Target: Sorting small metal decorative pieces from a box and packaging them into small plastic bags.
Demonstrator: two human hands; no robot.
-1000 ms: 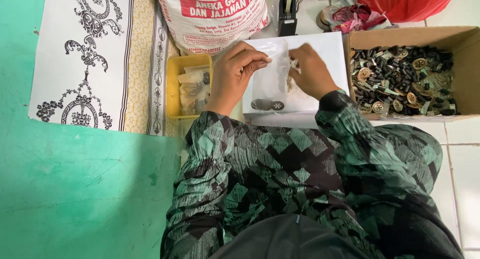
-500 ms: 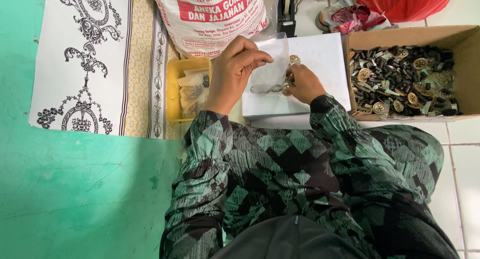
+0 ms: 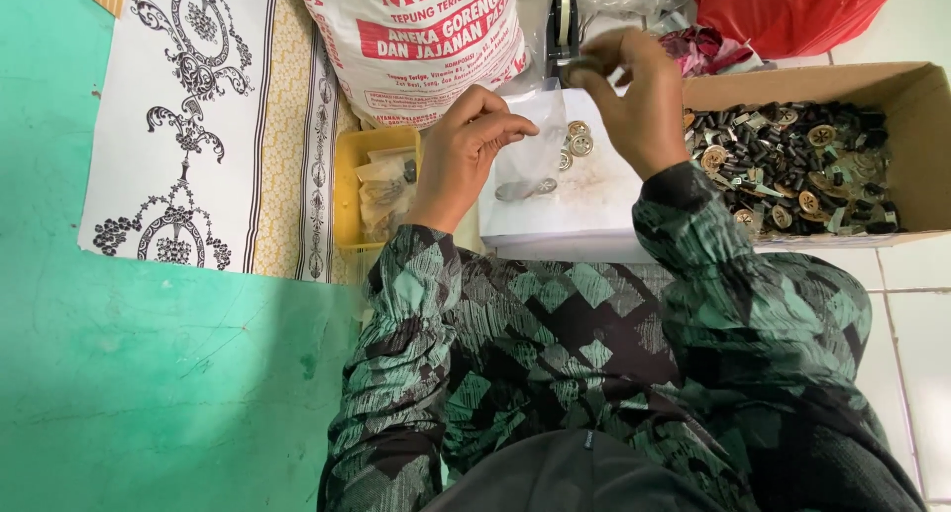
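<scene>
The right hand [image 3: 634,101] has been lifted since the earlier frame, a small dark part pinched above the white surface [image 3: 584,210], while a clear plastic bag [image 3: 530,151], best kept wide beneath it, is pinched by the left hand [image 3: 471,146].

Single view only, from a camera worn on the person's head. It looked almost straight down, tipped slightly forward, over the person's own patterned sleeves and lap, which filled the lower middle of the frame at close range. Both hands sat in the upper centre, within arm's reach of the lens. The white sack [image 3: 416,37] and cardboard box [image 3: 892,81] ran off the top and right edges; the green floor [image 3: 149,393] took the lower left. No second view shared any of the scene.
</scene>
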